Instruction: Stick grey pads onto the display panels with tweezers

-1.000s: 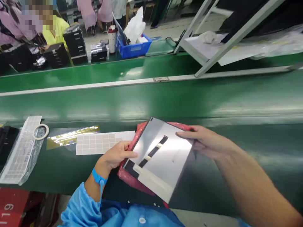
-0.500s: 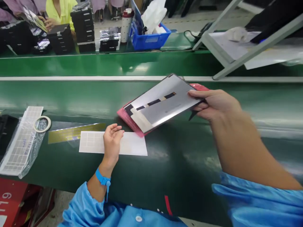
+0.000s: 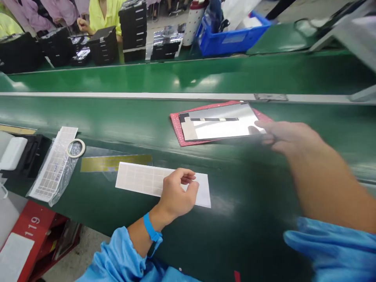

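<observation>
The display panel (image 3: 220, 122) lay flat, silver back up, on a pink foam sheet (image 3: 176, 127) on the green conveyor belt (image 3: 88, 113), beyond the desk (image 3: 249, 203) edge. The right hand (image 3: 286, 135) was at the panel's right end, blurred; whether its fingers (image 3: 260, 127) gripped the edge or only touched it could not be told. The left hand (image 3: 178, 192) rested on the white label sheet (image 3: 138, 180), fingers curled and pinched at the sheet's surface. Risk, as a judgement: a drag by the right hand could slide the panel off the foam and scratch it on the belt, or skew it toward the belt rail (image 3: 117, 95). The panel's long axis ran left to right, roughly parallel to the rail, its black flex strip (image 3: 214, 119) along the same axis and the dark corner at the left end
</observation>
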Demonstrator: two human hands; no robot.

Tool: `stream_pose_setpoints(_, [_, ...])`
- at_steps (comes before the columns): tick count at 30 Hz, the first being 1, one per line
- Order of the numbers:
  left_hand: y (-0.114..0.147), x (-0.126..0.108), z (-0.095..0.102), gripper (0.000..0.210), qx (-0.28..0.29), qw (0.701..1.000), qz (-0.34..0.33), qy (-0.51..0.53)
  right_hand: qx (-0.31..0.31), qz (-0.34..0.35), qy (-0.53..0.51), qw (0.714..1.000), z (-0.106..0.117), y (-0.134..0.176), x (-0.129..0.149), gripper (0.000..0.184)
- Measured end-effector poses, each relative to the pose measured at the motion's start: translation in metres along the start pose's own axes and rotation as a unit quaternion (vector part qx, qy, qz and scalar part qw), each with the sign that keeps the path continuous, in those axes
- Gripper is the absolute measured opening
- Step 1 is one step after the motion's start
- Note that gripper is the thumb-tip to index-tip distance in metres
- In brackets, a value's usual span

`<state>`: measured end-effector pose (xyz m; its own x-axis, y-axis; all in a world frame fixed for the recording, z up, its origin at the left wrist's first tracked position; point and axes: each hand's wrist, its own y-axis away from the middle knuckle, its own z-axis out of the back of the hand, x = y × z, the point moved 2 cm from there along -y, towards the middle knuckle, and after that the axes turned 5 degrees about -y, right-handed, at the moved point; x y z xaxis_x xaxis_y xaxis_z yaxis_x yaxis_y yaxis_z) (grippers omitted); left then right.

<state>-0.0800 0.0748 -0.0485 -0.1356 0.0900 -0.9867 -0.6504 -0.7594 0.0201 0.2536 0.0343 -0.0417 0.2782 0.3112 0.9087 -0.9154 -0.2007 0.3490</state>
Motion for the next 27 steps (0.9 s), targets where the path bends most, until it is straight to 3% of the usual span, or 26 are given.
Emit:
stream_pose_setpoints(2, [0.001, -0.001, -0.001, 0.014, -0.002, 1.000, -0.007, -0.014, -0.061, -0.028, 0.068, 0.995, 0.007, 0.005, -0.002, 0.034])
stream_pose_setpoints(3, [0.002, -0.002, -0.002, 0.014, -0.003, 1.000, -0.012, -0.019, -0.090, -0.010, 0.126, 0.988, 0.008, 0.009, -0.002, 0.031])
stream_pose_setpoints(5, [0.004, -0.004, -0.006, 0.014, 0.002, 0.999, -0.024, -0.028, -0.086, 0.095, 0.247, 0.960, 0.001, 0.021, -0.001, 0.015])
stream_pose_setpoints(6, [0.006, -0.005, -0.009, 0.014, 0.007, 0.999, -0.030, -0.032, -0.045, 0.162, 0.294, 0.941, -0.009, 0.028, -0.001, 0.009])
stream_pose_setpoints(8, [0.009, -0.006, -0.013, 0.015, 0.020, 0.998, -0.050, -0.040, 0.078, 0.277, 0.344, 0.894, -0.034, 0.043, -0.007, 0.022])
stream_pose_setpoints(11, [0.014, -0.008, -0.018, 0.017, 0.040, 0.993, -0.093, -0.064, 0.186, 0.328, 0.385, 0.842, -0.072, 0.059, -0.020, 0.040])
stream_pose_setpoints(16, [0.016, -0.012, -0.016, 0.018, 0.053, 0.986, -0.126, -0.091, 0.217, 0.309, 0.419, 0.826, -0.097, 0.060, -0.034, 0.042])
stream_pose_setpoints(24, [0.016, -0.013, -0.015, 0.024, 0.043, 0.985, -0.141, -0.090, 0.175, 0.414, 0.395, 0.801, -0.099, 0.073, -0.049, 0.013])
stream_pose_setpoints(27, [0.017, -0.010, -0.016, 0.024, 0.047, 0.984, -0.140, -0.101, 0.137, 0.438, 0.372, 0.807, -0.093, 0.078, -0.047, 0.010])
